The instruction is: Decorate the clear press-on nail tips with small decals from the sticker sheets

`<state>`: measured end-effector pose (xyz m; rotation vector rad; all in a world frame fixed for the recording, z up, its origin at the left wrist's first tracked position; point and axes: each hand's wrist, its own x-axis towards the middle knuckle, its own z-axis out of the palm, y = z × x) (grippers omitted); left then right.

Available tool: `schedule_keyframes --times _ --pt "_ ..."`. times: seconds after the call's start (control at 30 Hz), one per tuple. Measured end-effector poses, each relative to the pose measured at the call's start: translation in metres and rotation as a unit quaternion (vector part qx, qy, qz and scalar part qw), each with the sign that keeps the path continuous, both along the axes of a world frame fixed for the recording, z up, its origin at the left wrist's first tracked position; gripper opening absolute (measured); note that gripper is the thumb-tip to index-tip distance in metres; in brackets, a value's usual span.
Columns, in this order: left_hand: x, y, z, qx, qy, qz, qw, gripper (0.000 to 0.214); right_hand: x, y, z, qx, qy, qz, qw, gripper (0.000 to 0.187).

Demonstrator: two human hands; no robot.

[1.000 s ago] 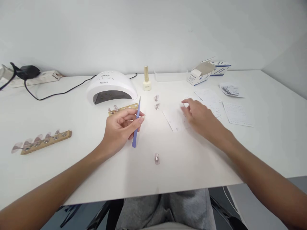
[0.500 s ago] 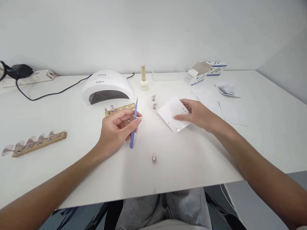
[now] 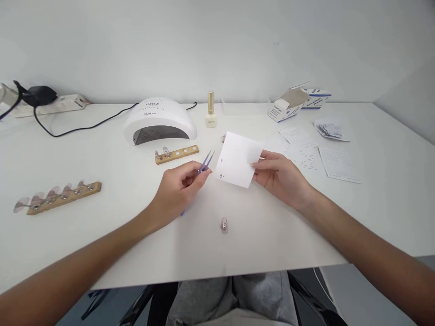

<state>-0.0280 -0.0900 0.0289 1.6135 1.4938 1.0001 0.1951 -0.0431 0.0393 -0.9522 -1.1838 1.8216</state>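
My left hand is closed around purple tweezers, whose tips point up and right towards a small white sticker sheet. My right hand pinches that sheet by its right edge and holds it lifted and tilted above the white table. A single false nail lies on the table below both hands. A short wooden nail holder with two nails sits just beyond my left hand.
A white nail lamp and a polish bottle stand at the back. A longer wooden holder with several nails lies at the left. More sticker sheets, opened boxes and a power strip are on the table.
My right hand picked the sticker sheet off the table and raised it toward centre. My left hand turned the tweezers from upright to pointing at the sheet.
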Motion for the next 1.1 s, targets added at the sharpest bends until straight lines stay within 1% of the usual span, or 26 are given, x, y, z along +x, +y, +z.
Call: schedule_keyframes --times 0.13,0.23,0.33,0.43,0.53,0.67,0.73,0.9,1.1 --pt "0.001 0.003 -0.003 -0.017 0.006 -0.002 1.000 0.022 -0.001 -0.002 0.001 -0.010 0.008 0.018 1.000 0.041" --pt "0.002 0.002 -0.003 -0.042 -0.006 -0.009 0.999 0.022 -0.004 -0.007 -0.003 -0.015 0.026 0.027 0.999 0.036" --pt "0.004 0.000 -0.004 -0.056 -0.009 -0.026 0.998 0.023 -0.011 -0.013 -0.008 -0.018 0.011 0.026 0.999 0.033" --pt "0.004 -0.002 -0.005 -0.043 0.000 -0.052 0.998 0.023 -0.017 -0.018 -0.012 -0.014 -0.028 0.013 0.999 0.033" --pt "0.003 -0.002 -0.003 -0.023 0.013 -0.046 0.999 0.025 -0.017 -0.018 -0.016 0.002 -0.072 -0.019 0.997 0.031" --pt "0.001 -0.001 -0.002 0.021 0.066 -0.032 0.997 0.027 -0.010 -0.015 -0.022 0.018 -0.193 -0.062 0.979 0.030" --pt "0.001 -0.002 -0.003 0.035 0.109 -0.039 0.993 0.028 -0.008 -0.015 -0.023 0.027 -0.225 -0.068 0.971 0.029" --pt "0.003 -0.005 -0.008 0.053 0.202 -0.074 0.975 0.036 -0.012 -0.017 -0.019 0.057 -0.216 -0.067 0.973 0.028" --pt "0.003 -0.003 -0.010 0.072 0.243 -0.083 0.964 0.039 -0.013 -0.019 -0.017 0.047 -0.174 -0.049 0.982 0.026"
